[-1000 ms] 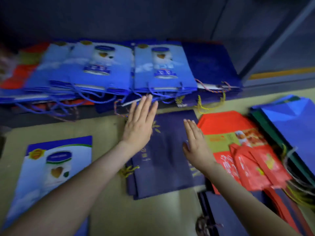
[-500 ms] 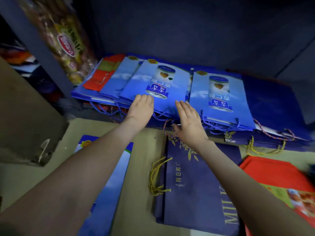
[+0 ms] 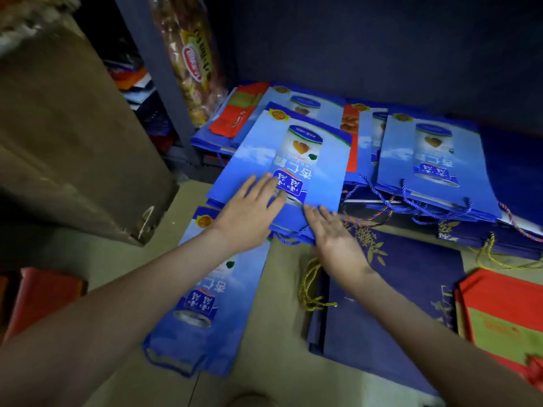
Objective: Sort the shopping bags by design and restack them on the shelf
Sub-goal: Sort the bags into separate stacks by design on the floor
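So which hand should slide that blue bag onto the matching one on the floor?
Probably left: the left hand lies flat on the blue bag, nearest the matching floor bag.

Dim; soft blur (edges warped)

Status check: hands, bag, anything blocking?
Left hand flat on the blue can-print bag. Right hand open at its near edge. Bag sticks out off the shelf stack. Navy bag on floor just below.

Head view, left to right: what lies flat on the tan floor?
Red flat item at the left edge, light blue paper bag with a can print, navy paper bag with gold cord handles, red and green bag.
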The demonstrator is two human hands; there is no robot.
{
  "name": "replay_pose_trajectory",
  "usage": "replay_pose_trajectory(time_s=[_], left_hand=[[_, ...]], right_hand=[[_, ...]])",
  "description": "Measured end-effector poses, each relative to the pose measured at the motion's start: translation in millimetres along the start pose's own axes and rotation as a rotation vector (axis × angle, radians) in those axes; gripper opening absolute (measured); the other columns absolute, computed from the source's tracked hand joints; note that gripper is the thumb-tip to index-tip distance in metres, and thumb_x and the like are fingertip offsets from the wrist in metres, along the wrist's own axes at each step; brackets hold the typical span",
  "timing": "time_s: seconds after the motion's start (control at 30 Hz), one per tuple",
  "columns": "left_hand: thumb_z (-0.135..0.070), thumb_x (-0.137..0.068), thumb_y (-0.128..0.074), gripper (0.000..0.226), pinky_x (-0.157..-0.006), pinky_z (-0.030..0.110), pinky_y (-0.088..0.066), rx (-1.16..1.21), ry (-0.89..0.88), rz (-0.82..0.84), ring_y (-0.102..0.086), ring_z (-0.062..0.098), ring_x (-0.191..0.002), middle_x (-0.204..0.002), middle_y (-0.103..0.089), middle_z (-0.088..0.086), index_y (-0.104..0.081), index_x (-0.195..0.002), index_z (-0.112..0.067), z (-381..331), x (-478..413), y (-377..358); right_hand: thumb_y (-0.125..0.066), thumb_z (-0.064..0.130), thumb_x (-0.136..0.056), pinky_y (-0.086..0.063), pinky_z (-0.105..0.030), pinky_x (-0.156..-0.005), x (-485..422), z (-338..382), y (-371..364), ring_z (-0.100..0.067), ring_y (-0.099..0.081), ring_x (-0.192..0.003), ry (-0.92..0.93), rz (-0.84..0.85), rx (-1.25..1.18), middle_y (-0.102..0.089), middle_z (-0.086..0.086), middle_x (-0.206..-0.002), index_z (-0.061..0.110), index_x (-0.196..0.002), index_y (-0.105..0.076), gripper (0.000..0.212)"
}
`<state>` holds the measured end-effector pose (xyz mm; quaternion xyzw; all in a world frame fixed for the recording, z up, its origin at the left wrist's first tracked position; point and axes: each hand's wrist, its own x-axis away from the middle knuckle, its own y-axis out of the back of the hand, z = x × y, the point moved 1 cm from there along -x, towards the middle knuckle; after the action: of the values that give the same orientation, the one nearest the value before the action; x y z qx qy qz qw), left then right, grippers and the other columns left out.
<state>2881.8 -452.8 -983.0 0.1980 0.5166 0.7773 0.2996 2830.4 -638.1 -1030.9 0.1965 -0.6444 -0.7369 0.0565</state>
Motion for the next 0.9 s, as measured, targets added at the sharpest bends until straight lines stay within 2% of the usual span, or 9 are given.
replay_pose_trajectory(time_s=[0.1,0.33,0.4,0.5,0.57,0.63,0.7,0.8,0.9], left_hand=[[-0.017,-0.081,-0.035,0.055,-0.104,0.046,-0.036,0.012,-0.022,0.003,-0.054,0.035,-0.121,-0.129,-0.056,0.021,-0.049,-0.133,-0.003,-7.0,59.3,-20.2],[-0.001,-0.093,-0.012,0.048,-0.114,0.042,-0.01,-0.06,-0.072,0.074,-0.048,0.031,-0.127,-0.137,-0.051,0.017,-0.028,-0.138,0.003,-13.2,186.1,-68.1],[-0.002,-0.09,-0.018,0.048,-0.113,0.04,-0.01,-0.022,-0.063,0.191,-0.053,0.031,-0.122,-0.132,-0.055,0.018,-0.033,-0.135,0.004,-13.7,209.9,-76.3],[-0.008,-0.079,-0.029,0.056,-0.111,0.037,-0.014,-0.017,-0.094,0.368,-0.061,0.029,-0.112,-0.122,-0.063,0.016,-0.054,-0.127,0.002,-15.7,236.5,-95.4],[-0.01,-0.078,-0.028,0.057,-0.111,0.035,-0.019,0.034,-0.107,0.428,-0.06,0.024,-0.114,-0.125,-0.062,0.011,-0.052,-0.129,-0.004,-17.1,244.6,-104.7],[-0.011,-0.088,-0.024,0.058,-0.115,0.035,-0.015,0.069,-0.099,0.512,-0.037,0.02,-0.136,-0.149,-0.037,0.006,-0.024,-0.146,-0.013,-13.3,249.6,-114.7],[-0.016,-0.1,-0.027,0.061,-0.117,0.036,-0.002,0.12,-0.103,0.674,-0.003,0.019,-0.146,-0.159,0.0,0.003,0.006,-0.151,-0.019,-9.0,253.8,-124.4],[-0.027,-0.098,-0.042,0.076,-0.116,0.039,0.001,0.179,-0.079,0.787,0.01,0.021,-0.146,-0.159,0.013,0.004,0.013,-0.15,-0.021,-3.9,248.8,-118.3],[-0.051,-0.086,-0.057,0.098,-0.116,0.047,0.003,0.306,-0.002,0.862,0.016,0.023,-0.145,-0.157,0.019,0.003,0.013,-0.15,-0.024,1.2,241.6,-118.2]], right_hand=[[-0.036,0.002,-0.075,-0.041,-0.047,-0.102,30.4,48.6,-8.7,-0.036,-0.059,-0.114,0.133,-0.07,-0.047,-0.061,-0.023,-0.122,-0.007,-0.127,-0.049,0.054],[-0.038,0.018,-0.077,-0.028,-0.044,-0.109,82.0,147.9,-42.1,-0.031,-0.044,-0.131,0.366,0.139,-0.168,-0.048,-0.018,-0.14,-0.001,-0.138,-0.032,0.064],[-0.041,0.023,-0.074,-0.031,-0.044,-0.112,84.1,165.9,-53.8,-0.028,-0.043,-0.132,0.416,0.226,-0.158,-0.047,-0.015,-0.141,0.001,-0.139,-0.031,0.069],[-0.063,0.023,-0.068,-0.037,-0.046,-0.108,82.5,185.9,-71.7,-0.025,-0.044,-0.132,0.426,0.383,-0.19,-0.046,-0.012,-0.143,0.004,-0.141,-0.036,0.08],[-0.063,0.022,-0.081,-0.021,-0.046,-0.116,81.1,191.7,-84.1,-0.025,-0.024,-0.143,0.434,0.504,-0.245,-0.024,-0.011,-0.155,0.007,-0.15,-0.019,0.083],[-0.052,0.029,-0.092,-0.008,-0.042,-0.118,77.6,191.2,-90.2,-0.021,-0.006,-0.147,0.465,0.69,-0.251,-0.003,-0.006,-0.16,0.014,-0.152,-0.001,0.08],[-0.051,0.038,-0.093,-0.007,-0.039,-0.117,73.6,182.6,-94.3,-0.018,-0.004,-0.146,0.49,0.772,-0.238,-0.002,-0.003,-0.16,0.016,-0.152,0.0,0.081],[-0.056,0.043,-0.09,-0.012,-0.037,-0.118,63.6,156.8,-101.0,-0.016,-0.009,-0.146,0.385,0.773,-0.362,-0.012,-0.003,-0.159,0.015,-0.152,-0.01,0.082],[-0.058,0.024,-0.09,-0.018,-0.035,-0.116,44.5,118.6,-106.0,-0.019,-0.017,-0.144,0.085,0.596,-0.506,-0.021,-0.004,-0.156,0.014,-0.15,-0.019,0.072]])
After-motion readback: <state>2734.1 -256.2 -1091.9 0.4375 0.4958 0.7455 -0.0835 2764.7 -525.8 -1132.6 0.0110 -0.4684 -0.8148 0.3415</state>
